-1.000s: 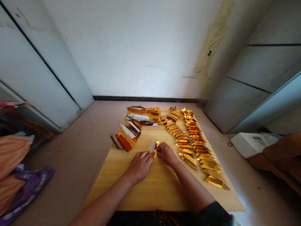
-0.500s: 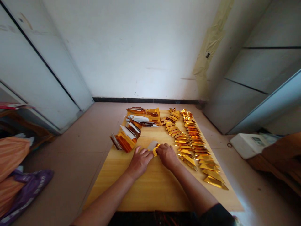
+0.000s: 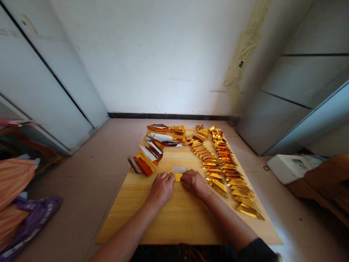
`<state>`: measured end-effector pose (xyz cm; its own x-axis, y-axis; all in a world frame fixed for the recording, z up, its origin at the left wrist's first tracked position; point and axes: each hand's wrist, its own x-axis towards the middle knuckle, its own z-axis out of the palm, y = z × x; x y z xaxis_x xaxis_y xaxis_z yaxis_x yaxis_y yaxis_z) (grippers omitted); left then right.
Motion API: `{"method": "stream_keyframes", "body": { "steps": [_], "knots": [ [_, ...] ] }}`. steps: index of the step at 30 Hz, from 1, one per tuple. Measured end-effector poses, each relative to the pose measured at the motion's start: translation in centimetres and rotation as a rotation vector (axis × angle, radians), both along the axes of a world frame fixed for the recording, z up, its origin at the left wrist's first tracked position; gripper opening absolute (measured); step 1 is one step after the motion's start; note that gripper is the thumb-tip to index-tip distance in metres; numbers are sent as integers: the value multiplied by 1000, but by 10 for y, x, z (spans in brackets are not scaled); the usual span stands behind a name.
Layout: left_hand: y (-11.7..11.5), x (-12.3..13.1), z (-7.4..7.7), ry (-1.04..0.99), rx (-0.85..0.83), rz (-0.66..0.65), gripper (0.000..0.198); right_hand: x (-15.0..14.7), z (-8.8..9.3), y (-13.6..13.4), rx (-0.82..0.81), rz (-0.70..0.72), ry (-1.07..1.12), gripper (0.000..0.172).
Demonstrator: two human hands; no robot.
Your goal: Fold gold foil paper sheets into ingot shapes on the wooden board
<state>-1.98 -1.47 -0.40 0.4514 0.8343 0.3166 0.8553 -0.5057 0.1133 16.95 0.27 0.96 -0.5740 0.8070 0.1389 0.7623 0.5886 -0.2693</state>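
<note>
Head view looks down on a folded piece of gold foil paper (image 3: 177, 177) lying flat near the middle of a pale wooden board (image 3: 163, 227). Its long axis runs crosswise, left to right, square to the forearms, with a pointed gold corner aimed left and a white paper strip (image 3: 179, 170) along its far edge. The left hand (image 3: 161, 189) lies against the foil's near left side, and the right hand (image 3: 194, 183) meets its right end, so the piece sits between them. Neither hand is clenched or fully released: the fingers curve gently down onto the paper, though I cannot tell whether either hand is actually pinching it. On the board's right side, two long rows of folded gold foil triangles (image 3: 226, 171) run away from the person, just beyond the right hand. Bundled gold foil strips (image 3: 145, 163) lie at the board's far left. Left of the board sit an orange plastic bag (image 3: 13, 182) and a purple plastic bag (image 3: 29, 225), and a white box (image 3: 286, 168) sits to its right.
</note>
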Motion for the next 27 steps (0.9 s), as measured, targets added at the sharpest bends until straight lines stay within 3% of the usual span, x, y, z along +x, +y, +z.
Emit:
{"method": "stream_keyframes", "body": {
  "steps": [7,15,21,27],
  "knots": [
    [-1,-3,-7,12,-8,1,13,8,-19,13,114,75,4,16],
    [-3,6,-6,36,37,76,10,5,-17,12,229,210,-170,18],
    [-8,13,-3,42,43,109,9,-1,-25,2,234,168,-134,19],
    [-9,8,-11,37,87,61,13,2,-28,-4,195,87,-30,17]
  ]
}}
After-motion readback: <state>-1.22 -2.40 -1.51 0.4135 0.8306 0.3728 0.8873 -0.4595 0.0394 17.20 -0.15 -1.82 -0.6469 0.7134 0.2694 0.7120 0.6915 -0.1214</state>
